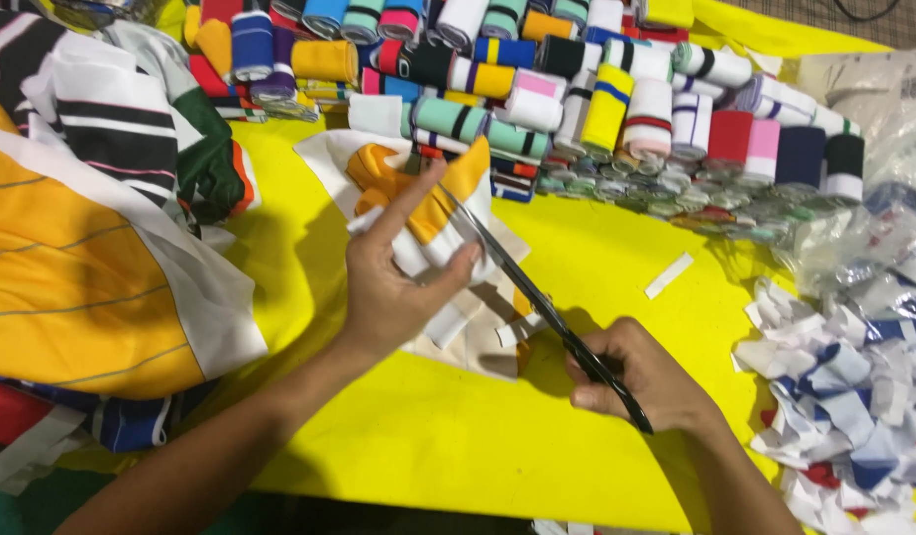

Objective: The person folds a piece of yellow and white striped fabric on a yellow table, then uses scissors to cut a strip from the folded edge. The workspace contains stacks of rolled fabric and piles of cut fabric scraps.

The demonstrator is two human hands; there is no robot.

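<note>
Beside stacked fabric rolls (pixel 596 89) on the yellow worktop (pixel 458 436), the left hand (pixel 393 282) gripped white-and-orange cloth (pixel 433 203) while the right hand (pixel 641 381) clasped black scissors (pixel 547 312).

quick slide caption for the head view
Left hand holds white-and-orange fabric while right hand cuts it with black scissors on a yellow table.

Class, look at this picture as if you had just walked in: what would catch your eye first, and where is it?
At centre, the left hand holds up a white and orange cloth piece while the right hand works black scissors into it, over a bright yellow table. Behind, rolls of striped ribbing crowd the far edge; a heap of white and blue scraps lies at right.
</note>
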